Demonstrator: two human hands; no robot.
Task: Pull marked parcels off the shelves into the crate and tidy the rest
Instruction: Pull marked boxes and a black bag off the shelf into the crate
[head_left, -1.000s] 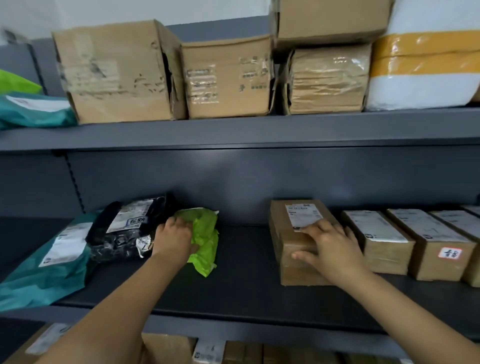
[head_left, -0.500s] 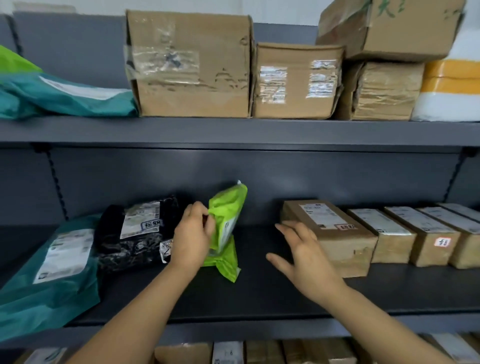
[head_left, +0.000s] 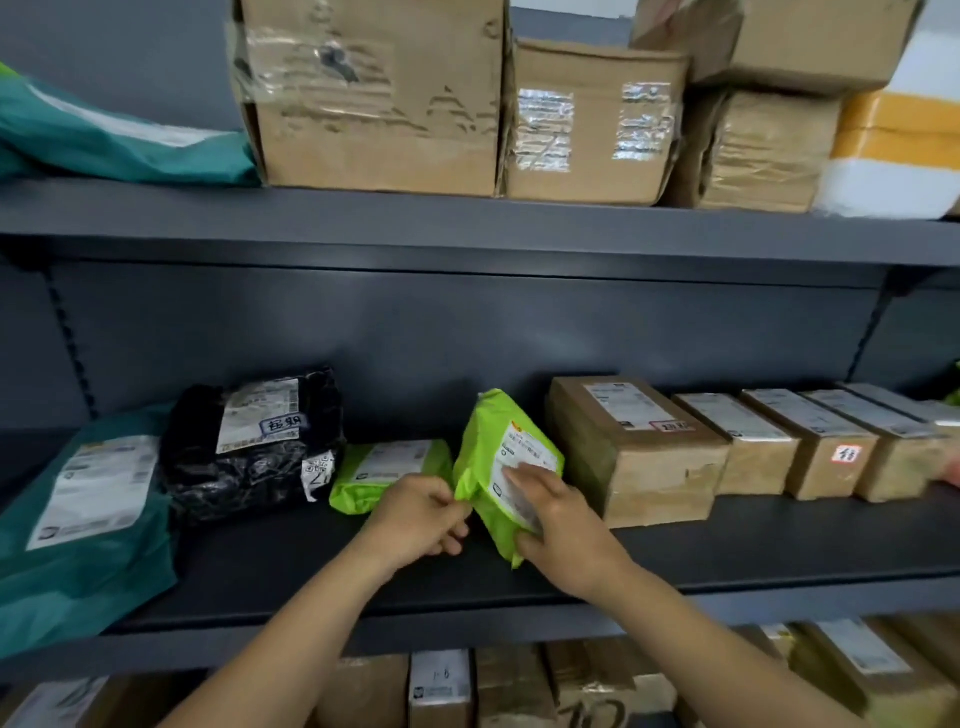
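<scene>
A lime-green mailer bag (head_left: 498, 452) stands tilted on the middle shelf (head_left: 779, 551), its white label facing me. My left hand (head_left: 415, 519) pinches its left edge. My right hand (head_left: 561, 525) holds it from the right, fingers on the label and thumb under the lower edge. A second lime-green mailer (head_left: 384, 473) lies flat just behind my left hand. Left of that sit a black bag (head_left: 254, 447) with a label and a teal bag (head_left: 88, 519). To the right is a brown box (head_left: 639, 452), then a row of small boxes, one with a red-marked sticker (head_left: 845, 453).
The upper shelf (head_left: 467, 223) carries several taped cardboard boxes, a teal bag (head_left: 119, 145) at left and a white-and-yellow parcel (head_left: 893, 156) at right. More boxes (head_left: 519, 686) stand on the shelf below. No crate is in view.
My left hand has carried the green mailer rightward toward the brown box. My right hand has left that box and taken hold of the mailer. A second green mailer now shows behind it.
</scene>
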